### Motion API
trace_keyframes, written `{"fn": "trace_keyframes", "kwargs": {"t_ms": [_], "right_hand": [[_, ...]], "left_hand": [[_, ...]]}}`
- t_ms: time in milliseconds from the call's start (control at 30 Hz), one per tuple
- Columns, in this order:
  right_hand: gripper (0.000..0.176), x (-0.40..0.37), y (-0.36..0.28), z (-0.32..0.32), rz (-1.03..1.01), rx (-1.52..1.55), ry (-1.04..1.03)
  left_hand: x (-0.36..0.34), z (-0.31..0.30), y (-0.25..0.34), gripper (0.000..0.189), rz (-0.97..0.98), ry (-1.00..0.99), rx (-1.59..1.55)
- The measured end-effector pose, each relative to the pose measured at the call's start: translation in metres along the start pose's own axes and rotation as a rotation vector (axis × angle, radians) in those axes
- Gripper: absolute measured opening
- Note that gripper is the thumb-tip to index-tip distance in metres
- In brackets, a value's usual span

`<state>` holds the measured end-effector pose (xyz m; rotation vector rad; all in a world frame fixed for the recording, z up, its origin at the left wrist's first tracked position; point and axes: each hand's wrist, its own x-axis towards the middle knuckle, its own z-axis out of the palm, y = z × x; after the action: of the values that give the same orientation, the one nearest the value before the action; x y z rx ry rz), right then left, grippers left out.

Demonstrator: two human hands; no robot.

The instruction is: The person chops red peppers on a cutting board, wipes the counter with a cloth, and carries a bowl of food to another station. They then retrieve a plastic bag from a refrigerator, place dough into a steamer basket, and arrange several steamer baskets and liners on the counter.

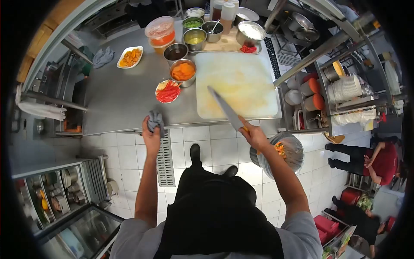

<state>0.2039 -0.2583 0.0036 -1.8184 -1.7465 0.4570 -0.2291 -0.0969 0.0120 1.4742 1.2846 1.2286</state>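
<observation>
My right hand (255, 134) is closed around the yellow handle of a chef's knife (225, 105). The blade points up and left over the front of a white cutting board (241, 71), which has yellow stains. In my left hand (151, 138) is a bunched grey cloth (155, 121), held at the front edge of the steel table (112, 99). Past the cloth is a small bowl of red pepper strips (167, 91). A metal bowl of sliced carrots (182, 71) stands beside the board's left edge.
Metal containers, an orange-filled tub (160, 32) and sauce bottles (226, 15) line the back. A white dish of orange pieces (130, 57) sits left. Below the board stands a lined bin (291, 153) with scraps. Shelves of plates (345, 90) and two people (381, 162) are at right.
</observation>
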Motion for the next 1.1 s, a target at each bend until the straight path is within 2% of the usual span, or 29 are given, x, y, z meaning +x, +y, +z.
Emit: {"fn": "trace_keyframes", "kwargs": {"t_ms": [67, 133, 167, 200, 267, 300, 333, 400, 433, 533, 567, 600, 667, 700, 733, 800, 833, 867, 933, 1000, 1067, 1100], "right_hand": [[0.052, 0.009, -0.017, -0.014, -0.046, 0.079, -0.074], [0.054, 0.018, -0.007, -0.034, 0.656, 0.339, 0.124], [0.053, 0.018, -0.010, -0.033, 0.717, 0.350, 0.195], [0.053, 0.015, -0.016, -0.030, 0.718, 0.343, 0.195], [0.052, -0.003, -0.027, -0.022, 0.344, 0.168, -0.054], [0.052, -0.009, -0.030, -0.020, 0.157, 0.086, -0.179], [0.052, -0.006, -0.021, -0.024, 0.161, 0.089, -0.183], [0.052, 0.003, 0.000, -0.037, 0.565, 0.297, 0.116], [0.052, -0.002, 0.001, -0.032, 0.568, 0.297, 0.114], [0.050, -0.016, -0.012, 0.005, 0.135, -0.017, -0.020], [0.050, -0.010, -0.042, -0.005, 0.073, 0.140, -0.090], [0.050, -0.010, -0.033, -0.007, 0.069, 0.145, -0.085], [0.050, -0.009, -0.005, -0.012, 0.362, 0.374, 0.088], [0.049, 0.008, -0.036, -0.040, 0.629, 0.297, 0.083], [0.049, 0.005, -0.036, -0.029, 0.625, 0.301, 0.085], [0.049, -0.017, -0.033, 0.002, 0.450, 0.099, -0.070], [0.049, -0.027, -0.041, 0.018, 0.187, 0.102, 0.022], [0.052, -0.032, -0.062, 0.010, 0.224, 0.259, -0.002], [0.052, -0.056, -0.057, 0.006, 0.479, 0.503, 0.085], [0.053, -0.079, -0.034, -0.013, 0.721, 0.769, 0.258], [0.053, -0.096, -0.020, -0.038, 0.698, 0.785, 0.277], [0.053, -0.102, -0.015, -0.048, 0.696, 0.713, 0.222]], "left_hand": [[0.001, 0.019, -0.007, 0.056, -0.072, 0.014, -0.092], [0.001, 0.036, 0.011, 0.054, 0.047, -0.002, 0.185], [0.002, 0.045, 0.016, 0.056, 0.096, -0.027, 0.193], [0.005, 0.051, 0.015, 0.056, 0.092, -0.028, 0.186], [0.003, 0.064, 0.010, 0.057, 0.204, -0.109, 0.353], [0.003, 0.070, 0.018, 0.057, 0.207, -0.153, 0.293], [0.002, 0.077, 0.022, 0.057, 0.202, -0.156, 0.295], [0.001, 0.091, 0.026, 0.058, 0.176, -0.194, 0.198], [0.003, 0.099, 0.027, 0.057, 0.205, -0.173, 0.188], [0.018, 0.133, 0.046, 0.052, 0.313, -0.070, 0.217], [0.027, 0.144, 0.055, 0.052, 0.303, -0.078, 0.213], [0.038, 0.158, 0.055, 0.052, 0.309, -0.077, 0.218], [0.057, 0.183, 0.048, 0.055, 0.335, -0.077, 0.320], [0.065, 0.192, 0.043, 0.055, 0.336, -0.077, 0.324], [0.076, 0.200, 0.041, 0.052, 0.333, -0.121, 0.435], [0.071, 0.212, 0.042, 0.050, 0.337, -0.172, 0.548], [0.068, 0.216, 0.046, 0.045, 0.397, -0.211, 0.670], [0.065, 0.219, 0.050, 0.039, 0.457, -0.248, 0.792], [0.061, 0.230, 0.051, 0.036, 0.459, -0.299, 0.844], [0.043, 0.243, 0.042, 0.033, 0.446, -0.351, 0.899], [0.022, 0.265, 0.034, 0.029, 0.584, -0.492, 0.747], [0.004, 0.269, 0.060, 0.030, 0.489, -0.688, 0.725]]}}
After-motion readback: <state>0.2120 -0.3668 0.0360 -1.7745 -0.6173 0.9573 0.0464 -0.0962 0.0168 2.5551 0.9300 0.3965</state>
